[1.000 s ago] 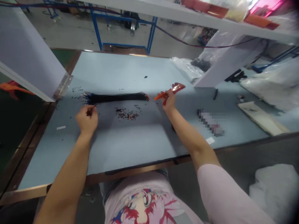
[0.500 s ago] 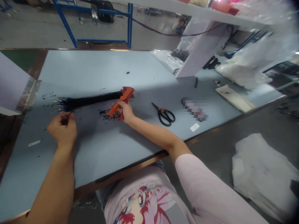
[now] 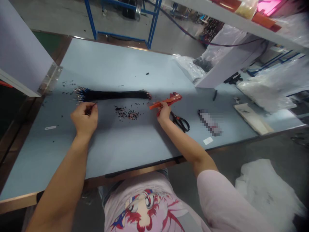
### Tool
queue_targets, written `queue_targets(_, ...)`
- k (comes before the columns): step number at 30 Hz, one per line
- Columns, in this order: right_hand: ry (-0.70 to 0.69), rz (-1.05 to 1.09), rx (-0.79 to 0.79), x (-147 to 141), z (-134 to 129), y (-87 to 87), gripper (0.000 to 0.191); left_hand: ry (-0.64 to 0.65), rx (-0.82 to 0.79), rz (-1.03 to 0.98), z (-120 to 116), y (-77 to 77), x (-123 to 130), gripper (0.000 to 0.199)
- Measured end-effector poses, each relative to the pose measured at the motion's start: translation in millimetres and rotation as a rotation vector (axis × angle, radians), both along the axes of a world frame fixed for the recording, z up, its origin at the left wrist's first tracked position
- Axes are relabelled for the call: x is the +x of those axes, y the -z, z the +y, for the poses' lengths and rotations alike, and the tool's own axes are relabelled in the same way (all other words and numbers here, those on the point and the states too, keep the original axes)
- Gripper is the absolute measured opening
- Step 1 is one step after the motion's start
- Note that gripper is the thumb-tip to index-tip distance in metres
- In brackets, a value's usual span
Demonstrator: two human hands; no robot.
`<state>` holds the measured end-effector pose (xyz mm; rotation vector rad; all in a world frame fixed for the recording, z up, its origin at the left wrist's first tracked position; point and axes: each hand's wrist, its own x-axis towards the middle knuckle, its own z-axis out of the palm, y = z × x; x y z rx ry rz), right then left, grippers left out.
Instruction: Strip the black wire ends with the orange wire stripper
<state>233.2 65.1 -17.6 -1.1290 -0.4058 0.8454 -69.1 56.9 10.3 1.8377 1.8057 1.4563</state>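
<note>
A bundle of black wires (image 3: pixel 113 94) lies across the blue-grey table, its left ends fanned out with bare tips. My left hand (image 3: pixel 85 117) is closed just below those left ends, in a pinch; a thin dark piece shows at its fingertips, too small to name. My right hand (image 3: pixel 164 111) is wrapped round an orange hand tool (image 3: pixel 169 100), which is off the right end of the bundle. Small dark and coppery scraps (image 3: pixel 126 113) lie in a pile between my hands. Black-handled scissors (image 3: pixel 182 124) rest partly behind my right hand.
To the right are a blurred patterned object (image 3: pixel 210 123), a white label (image 3: pixel 208 140) and a pale flat piece (image 3: pixel 252 118). Plastic bags (image 3: pixel 190 67) lie by a white upright panel (image 3: pixel 224 67). Another panel (image 3: pixel 21 48) stands at the left.
The view has shifted, so most things appear further right. My right hand has moved the orange tool away from the bundle's right end, over beside the scissors. My left hand stays near the left ends.
</note>
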Motion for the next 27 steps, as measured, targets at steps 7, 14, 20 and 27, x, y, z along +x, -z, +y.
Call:
queue_targets(7,-0.254,0.155,0.000,-84.7,12.6,-2.3,0.009,0.022,-0.014,0.071,-0.8,-0.1,-1.0,0.019)
queue_targets(14,-0.434,0.293,0.029,-78.2,-13.4,-22.3,0.005,-0.004,0.016,0.036,0.1,-2.8,-5.8,0.016)
queue_targets(20,-0.193,0.295,0.022,-80.0,-31.0,-7.3,0.011,0.092,-0.008,0.003,1.0,5.6,-0.1,0.014)
queue_targets(27,-0.220,0.321,0.076,-141.7,6.7,-8.6,0.013,0.080,0.029,0.042,0.4,5.5,0.2,0.009)
